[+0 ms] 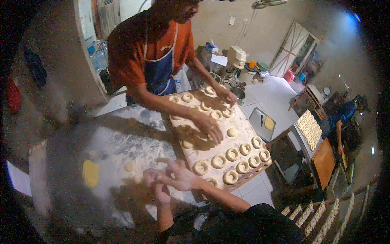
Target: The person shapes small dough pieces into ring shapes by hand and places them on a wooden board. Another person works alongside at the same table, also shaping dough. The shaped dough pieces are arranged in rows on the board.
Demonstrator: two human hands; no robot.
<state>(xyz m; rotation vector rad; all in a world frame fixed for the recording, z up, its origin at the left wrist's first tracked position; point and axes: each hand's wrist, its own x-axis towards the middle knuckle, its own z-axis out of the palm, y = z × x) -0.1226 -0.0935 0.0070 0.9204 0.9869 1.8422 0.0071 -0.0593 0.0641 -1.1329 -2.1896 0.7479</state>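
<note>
"Flour streaked the worktop (122,142) left of the board (195,156). What lay there?"

"One dough ball (130,166), between the board and a yellow slab (90,175)."

"And the hands?"

"Left hand (154,179) and right hand (183,177) met just left of the board, fingers bent; blur hid whether either grip had closed on anything, so I couldn't tell."

"What could have gone wrong?"

"The right forearm (225,197) lay beside the board's near rings (225,179); an outward swing might have squashed them. Above the board, a co-worker's hand (209,127), lowered carelessly, risked the same."

wall (270,24): beige | floor (280,92): pale tiles | door (287,49): white, brown crossbars | light (357,17): bluish, upper right
</note>
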